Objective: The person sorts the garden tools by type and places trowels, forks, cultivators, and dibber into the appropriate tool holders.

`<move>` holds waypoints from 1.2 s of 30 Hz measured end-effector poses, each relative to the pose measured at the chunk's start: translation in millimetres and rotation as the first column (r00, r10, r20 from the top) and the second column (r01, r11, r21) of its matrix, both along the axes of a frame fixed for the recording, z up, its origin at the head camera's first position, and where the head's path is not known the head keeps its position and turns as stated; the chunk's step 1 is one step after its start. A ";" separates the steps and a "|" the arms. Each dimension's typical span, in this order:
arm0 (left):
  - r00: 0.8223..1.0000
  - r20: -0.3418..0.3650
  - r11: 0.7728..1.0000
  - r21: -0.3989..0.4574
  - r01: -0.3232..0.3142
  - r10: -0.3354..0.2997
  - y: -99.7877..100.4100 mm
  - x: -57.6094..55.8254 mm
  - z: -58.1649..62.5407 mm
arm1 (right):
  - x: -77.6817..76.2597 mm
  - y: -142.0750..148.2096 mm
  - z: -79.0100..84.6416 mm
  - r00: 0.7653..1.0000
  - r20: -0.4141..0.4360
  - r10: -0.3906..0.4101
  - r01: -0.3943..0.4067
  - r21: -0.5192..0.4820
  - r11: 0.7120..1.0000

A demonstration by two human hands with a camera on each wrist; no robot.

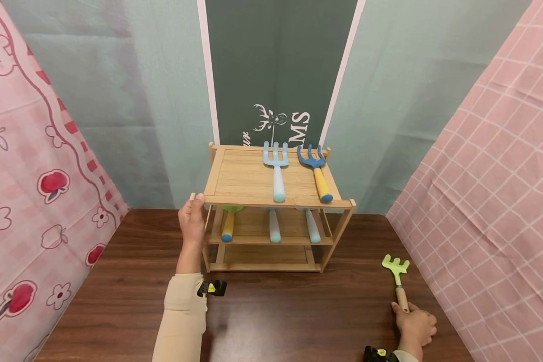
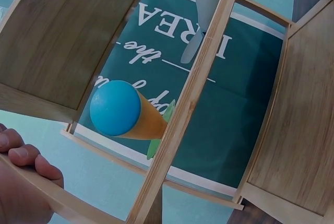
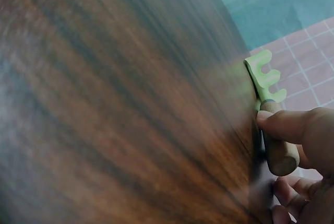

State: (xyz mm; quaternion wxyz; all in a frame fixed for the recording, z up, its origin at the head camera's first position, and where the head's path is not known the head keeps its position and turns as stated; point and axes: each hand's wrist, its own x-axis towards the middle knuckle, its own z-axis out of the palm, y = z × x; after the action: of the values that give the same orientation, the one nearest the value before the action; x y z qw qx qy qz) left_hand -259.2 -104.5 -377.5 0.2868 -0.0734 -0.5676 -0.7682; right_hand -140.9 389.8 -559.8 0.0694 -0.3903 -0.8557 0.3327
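My left hand (image 1: 192, 218) grips the front left corner of a three-tier wooden rack (image 1: 249, 201); its curled fingers (image 2: 26, 156) show over the wood in the left wrist view. At the table's right side, my right hand (image 1: 417, 324) pinches the wooden handle of a small green hand rake (image 1: 395, 266) between thumb and fingers. The rake's three-pronged head (image 3: 264, 75) points away from me. On the top tier lie a light blue hand fork (image 1: 277, 171) and a dark blue hand rake (image 1: 317, 173) with a yellow handle.
The middle tier holds a yellow-handled tool (image 1: 228, 226) and two pale-handled tools (image 1: 274, 226), their heads mostly hidden. Below is the bottom tier (image 1: 264, 255). The rack stands on a dark wooden table (image 1: 276, 322), between pink curtains (image 1: 488, 201) and a green backdrop (image 1: 154, 100).
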 end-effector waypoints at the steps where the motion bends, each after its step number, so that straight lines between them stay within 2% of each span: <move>1: 1.000 -0.001 1.000 0.001 0.002 -0.002 0.1 0.1 0.1 | -0.1 0.5 -0.3 1.000 0.001 0.002 -0.002 0.004 1.000; 10: 1.000 -0.006 1.000 0.006 -0.011 0.011 -0.6 -0.9 -0.8 | -3.3 -0.3 3.5 0.994 -0.088 -0.063 0.063 -0.007 0.998; 18: 1.000 0.005 1.000 0.026 -0.014 0.013 -4.0 -16.0 -17.8 | -2.3 -0.7 0.9 0.999 -0.029 -0.018 0.019 0.026 0.999; 20: 1.000 0.004 0.999 0.023 -0.025 0.025 -3.5 -16.5 -18.5 | -2.0 -1.6 1.3 0.998 -0.044 -0.052 0.053 0.017 0.998; 22: 0.999 0.001 0.999 0.021 -0.033 0.033 -2.7 -16.4 -18.1 | -1.9 -3.2 2.7 0.989 -0.080 -0.122 0.121 -0.012 0.993; 24: 0.999 0.001 0.999 0.019 -0.037 0.037 -2.1 -16.0 -17.5 | -2.0 -5.2 4.9 0.969 -0.142 -0.201 0.197 -0.042 0.980; 27: 0.999 -0.001 0.999 0.020 -0.041 0.042 -2.0 -15.5 -16.8 | -3.1 -8.1 6.3 0.917 -0.271 -0.291 0.279 -0.085 0.957; 31: 0.999 -0.006 0.999 0.028 -0.039 0.039 -2.1 -15.5 -16.7 | -6.6 -11.7 5.5 0.848 -0.409 -0.337 0.309 -0.135 0.941; 34: 0.999 -0.004 0.999 0.035 -0.035 0.035 -2.2 -15.8 -17.1 | -8.9 -15.4 3.7 0.808 -0.469 -0.357 0.328 -0.145 0.933; 36: 0.999 0.002 0.999 0.034 -0.037 0.037 -2.1 -15.8 -17.3 | -10.2 -18.8 2.3 0.770 -0.512 -0.381 0.360 -0.146 0.922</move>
State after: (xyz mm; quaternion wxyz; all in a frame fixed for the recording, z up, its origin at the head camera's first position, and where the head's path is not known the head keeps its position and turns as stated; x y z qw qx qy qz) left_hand -275.0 -106.6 -394.8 0.3019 -0.0576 -0.5557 -0.7725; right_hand -151.1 371.1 -557.5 0.3596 -0.4451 -0.7022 0.4236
